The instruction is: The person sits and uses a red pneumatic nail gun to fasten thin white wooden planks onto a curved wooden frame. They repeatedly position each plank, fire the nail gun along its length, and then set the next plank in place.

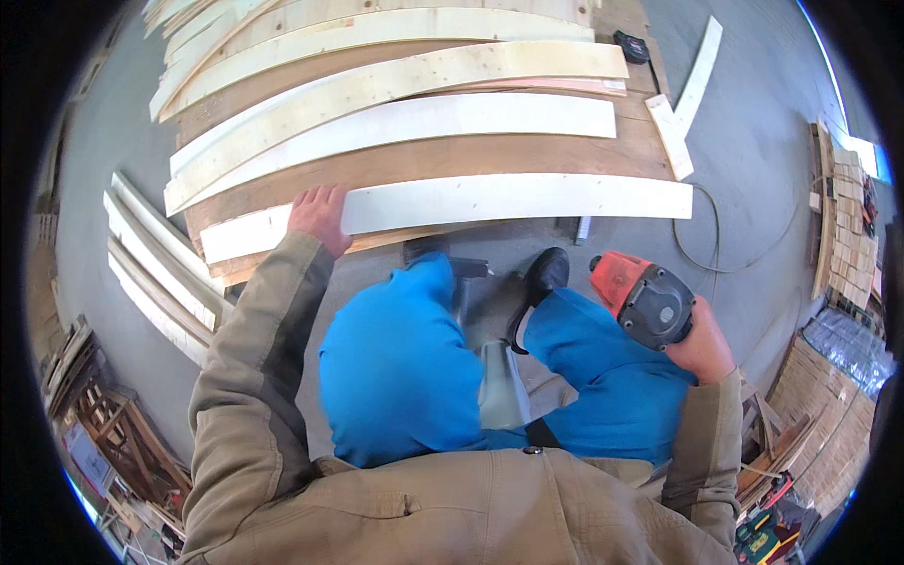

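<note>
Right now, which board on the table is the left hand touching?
The pale board at the near edge of the table: the left hand lies on it, left of its middle. Other boards there lie farther back, untouched.

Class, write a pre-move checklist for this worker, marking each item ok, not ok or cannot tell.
1. Left hand on the nearest white board: ok, toward its left end.
2. Red-and-black power tool held: ok, in the right hand.
3. Power tool clear of the right leg: cannot tell, they overlap in view.
4. Hands protected: not ok, both bare.
5. Hose or cable on the floor joined to the tool: cannot tell.
</note>
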### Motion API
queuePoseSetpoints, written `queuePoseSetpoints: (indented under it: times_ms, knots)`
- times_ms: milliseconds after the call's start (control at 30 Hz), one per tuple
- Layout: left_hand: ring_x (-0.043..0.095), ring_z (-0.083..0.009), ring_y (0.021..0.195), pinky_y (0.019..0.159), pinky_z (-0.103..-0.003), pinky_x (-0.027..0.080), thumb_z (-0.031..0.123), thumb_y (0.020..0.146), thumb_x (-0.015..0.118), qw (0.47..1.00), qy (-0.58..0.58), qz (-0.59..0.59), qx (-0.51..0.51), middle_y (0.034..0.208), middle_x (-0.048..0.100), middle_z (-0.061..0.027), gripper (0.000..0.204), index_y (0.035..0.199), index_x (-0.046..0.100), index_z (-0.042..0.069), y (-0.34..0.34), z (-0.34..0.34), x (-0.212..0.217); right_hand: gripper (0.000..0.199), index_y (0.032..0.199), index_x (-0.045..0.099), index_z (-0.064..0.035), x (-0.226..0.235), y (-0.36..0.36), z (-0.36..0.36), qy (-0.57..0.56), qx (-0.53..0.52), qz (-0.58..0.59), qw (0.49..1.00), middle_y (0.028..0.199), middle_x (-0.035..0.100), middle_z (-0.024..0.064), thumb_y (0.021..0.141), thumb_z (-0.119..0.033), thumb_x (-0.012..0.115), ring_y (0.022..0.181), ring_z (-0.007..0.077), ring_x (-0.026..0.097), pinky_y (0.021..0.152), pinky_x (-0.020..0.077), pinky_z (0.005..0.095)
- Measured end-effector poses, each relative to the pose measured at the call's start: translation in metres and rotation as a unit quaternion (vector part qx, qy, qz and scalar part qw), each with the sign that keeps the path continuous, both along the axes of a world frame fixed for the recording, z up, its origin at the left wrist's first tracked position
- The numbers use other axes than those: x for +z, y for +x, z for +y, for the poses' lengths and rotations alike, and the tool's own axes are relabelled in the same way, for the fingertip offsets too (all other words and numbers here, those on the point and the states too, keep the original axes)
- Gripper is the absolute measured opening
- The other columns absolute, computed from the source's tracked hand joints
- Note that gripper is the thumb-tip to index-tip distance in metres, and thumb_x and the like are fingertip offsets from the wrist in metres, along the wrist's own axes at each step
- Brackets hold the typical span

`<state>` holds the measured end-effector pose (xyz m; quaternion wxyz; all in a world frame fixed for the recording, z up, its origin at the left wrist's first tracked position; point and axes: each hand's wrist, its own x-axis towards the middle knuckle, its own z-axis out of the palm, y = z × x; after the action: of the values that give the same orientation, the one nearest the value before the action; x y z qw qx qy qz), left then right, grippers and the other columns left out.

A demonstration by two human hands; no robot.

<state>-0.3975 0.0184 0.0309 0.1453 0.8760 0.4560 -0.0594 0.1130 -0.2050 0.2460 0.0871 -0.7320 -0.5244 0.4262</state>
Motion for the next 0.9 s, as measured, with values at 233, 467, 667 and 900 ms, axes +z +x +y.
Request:
queuePoseSetpoints:
  times_ms: [233,467,667,900]
  knots:
    - [0.055,-0.0405,0.136,0.121,-0.049,0.039,0.023,0.070,0.089,0.997,-0.027,0.017,0.064,0.143,0.061,-0.0202,0.087,0.147,0.052,0.007,-0.015,-0.005,0.019,0.041,0.118,0.070,0.0022,-0.011,0.007,-0.010,0.023,0.005,0.015,1.000,0.105,0.077,0.0204,0.077,0.000,0.077,0.098,0.0317,0.074,0.088,0.0557,0.0380]
    - [0.052,-0.0397,0.141,0.121,-0.051,0.041,0.026,0.066,0.095,0.993,-0.007,0.040,0.113,0.148,0.059,-0.0185,0.093,0.149,0.056,0.011,-0.106,0.008,0.000,0.045,0.123,0.071,0.0010,-0.002,-0.001,-0.001,-0.013,-0.001,-0.015,1.000,0.114,0.077,0.0222,0.079,-0.004,0.079,0.108,0.0340,0.075,0.094,0.0565,0.0406]
    - [0.062,-0.0442,0.122,0.106,-0.051,0.052,0.015,0.072,0.083,0.998,-0.006,0.041,0.055,0.127,0.067,-0.0192,0.067,0.134,0.061,0.007,-0.137,0.022,-0.019,0.065,0.144,0.064,-0.0102,-0.003,0.012,0.003,-0.015,0.031,0.033,0.999,0.132,0.071,0.0229,0.081,-0.006,0.078,0.122,0.0436,0.067,0.103,0.0551,0.0440]
    - [0.063,-0.0441,0.114,0.100,-0.051,0.053,0.013,0.064,0.082,0.999,0.020,-0.048,0.015,0.121,0.066,-0.0203,0.069,0.130,0.062,0.006,-0.093,0.012,-0.032,0.067,0.146,0.063,-0.0116,-0.009,0.007,0.008,-0.022,0.039,0.052,0.998,0.132,0.071,0.0209,0.080,-0.006,0.078,0.118,0.0432,0.068,0.100,0.0559,0.0441]
